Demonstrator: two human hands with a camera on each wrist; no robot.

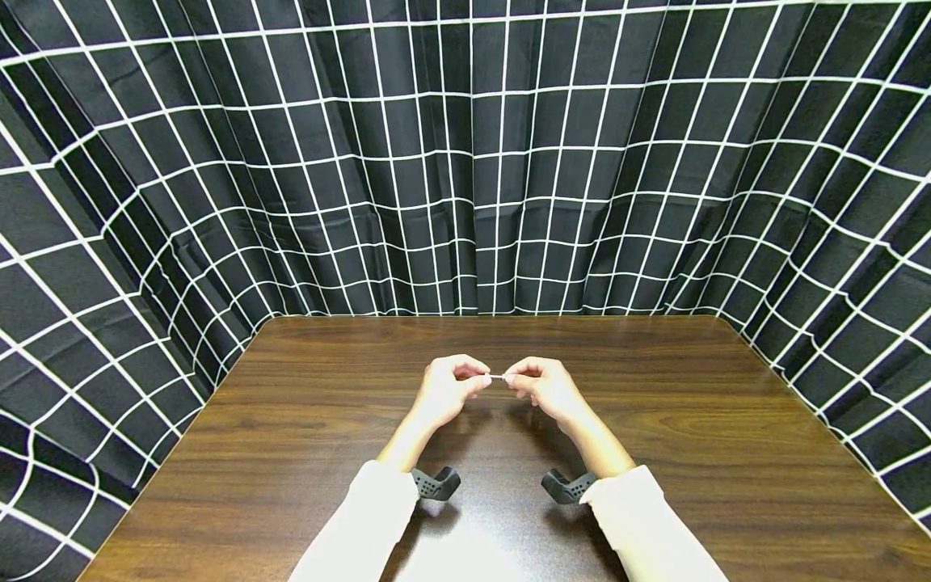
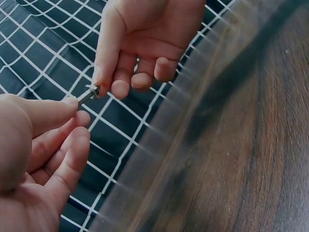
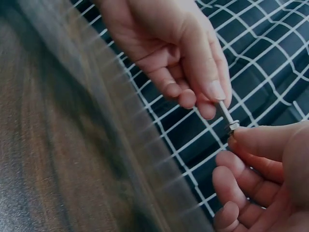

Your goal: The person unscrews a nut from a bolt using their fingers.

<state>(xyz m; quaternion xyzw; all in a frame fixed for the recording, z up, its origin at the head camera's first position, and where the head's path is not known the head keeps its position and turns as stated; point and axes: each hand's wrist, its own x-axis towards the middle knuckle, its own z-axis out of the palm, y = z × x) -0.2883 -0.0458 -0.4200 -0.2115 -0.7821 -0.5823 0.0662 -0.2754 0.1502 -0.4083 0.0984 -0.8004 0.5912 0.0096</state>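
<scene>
L hand (image 1: 447, 389) pinches one end of a screw (image 1: 497, 376), R hand (image 1: 551, 391) the other, so it spans the gap betw. them. Head cam shows only a thin pale rod there, but also the bench (image 1: 313, 404) below both hands & dark wrist straps (image 1: 439, 483). Wrist cams add a metal collar (image 3: 233, 125) by R hand's thumb.

Plain white sleeves (image 1: 364, 521); beside each cuff (image 1: 389, 478), a dark grey angular bracket (image 1: 438, 485) (small holes dot its face).

Booth: gridded curtains (image 1: 436, 178), wood-grain table (image 1: 313, 404)
</scene>
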